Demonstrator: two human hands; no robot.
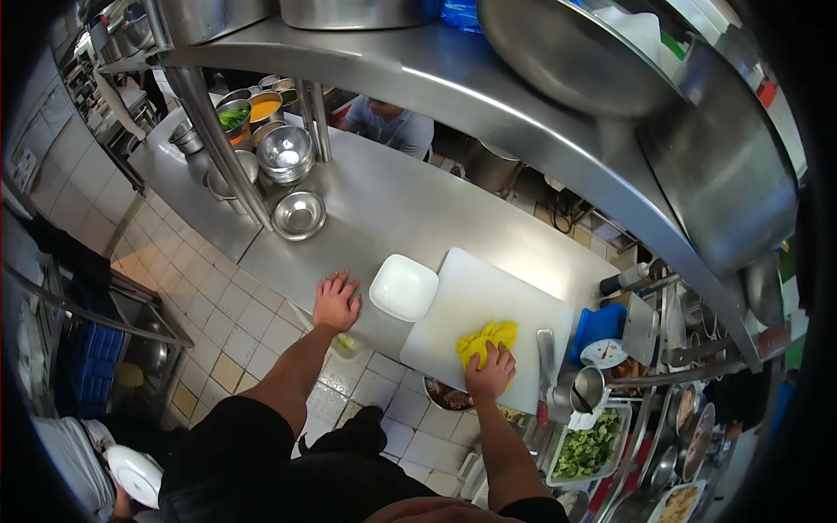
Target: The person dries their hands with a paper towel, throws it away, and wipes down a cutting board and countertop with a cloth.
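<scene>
My left hand (336,302) lies with its fingers spread on the steel counter (366,209), near its front edge and just left of a white square dish (404,288). A white cutting board (449,296) sits to the right of that dish. On the board, my right hand (491,373) presses on a crumpled yellow cloth (490,338), with its fingers over the cloth's lower part. Right of the cloth lies a knife (547,357) with a broad metal blade and a red handle.
Metal bowls (286,155) are stacked on the counter's left, by shelf posts. An overhead shelf (349,54) carries large pans. At right are a tub of chopped greens (593,444), a metal pot (582,388) and a blue container (597,331). Other people stand across the counter and lower left.
</scene>
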